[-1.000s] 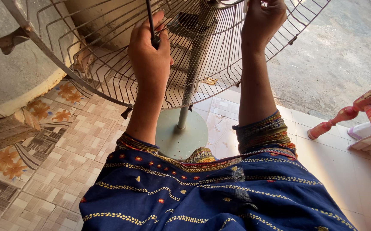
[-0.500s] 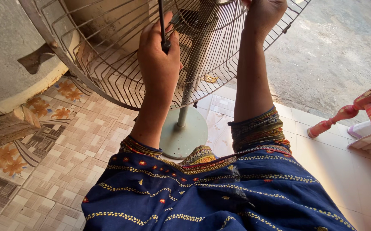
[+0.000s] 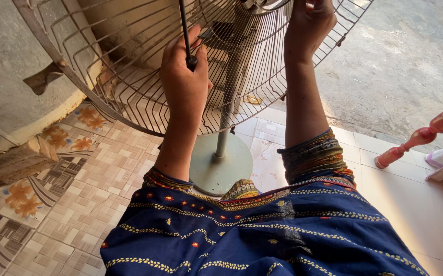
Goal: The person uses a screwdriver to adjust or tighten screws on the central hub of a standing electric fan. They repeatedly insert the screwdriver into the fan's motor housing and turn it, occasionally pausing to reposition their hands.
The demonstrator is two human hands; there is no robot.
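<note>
Gripping a black rod (image 3: pixel 184 30) in left hand (image 3: pixel 184 84), right hand (image 3: pixel 308 23) on fan guard (image 3: pixel 129 92)

One head-worn view looks steeply down, close over the fan guard (image 3: pixel 145 76); its top seems cropped

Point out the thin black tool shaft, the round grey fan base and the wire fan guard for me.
Thin black tool shaft (image 3: pixel 184 36), head view, mid-shaft above the left hand's grip.
Round grey fan base (image 3: pixel 220 171), head view, bare top near the pole.
Wire fan guard (image 3: pixel 129 97), head view, lower left wires.
</note>
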